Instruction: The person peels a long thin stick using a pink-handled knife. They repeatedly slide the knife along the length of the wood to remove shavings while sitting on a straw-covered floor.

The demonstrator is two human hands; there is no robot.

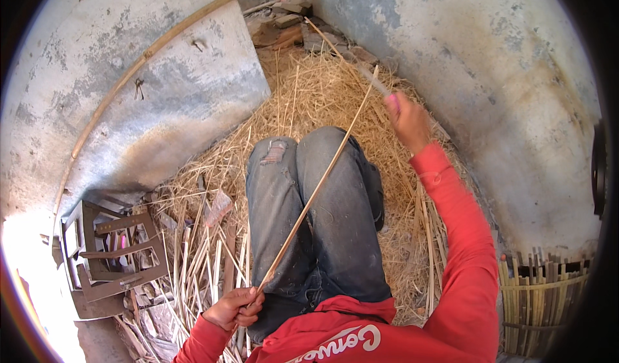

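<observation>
A long, thin bamboo strip point(327, 173) slants up across my thighs, its far end rising over the straw. My left hand point(237, 307) is closed around its lower end, close to my lap. Out beyond my right knee, my right hand point(410, 122) grips a knife point(378, 84) by its pink handle. The knife's blade is slightly blurred and lies near the strip's far tip; whether the two touch I cannot tell. Both my legs point(284, 215), in worn jeans, are drawn together beneath the strip.
Straw-like shavings point(322, 89) cover the floor ahead. Many split strips point(213, 266) lie left of my legs, beside a brown metal frame point(122, 253). A bent pole point(145, 57) arches along the left wall. Bricks point(287, 24) fill the far corner; a woven basket point(541, 298) stands at right.
</observation>
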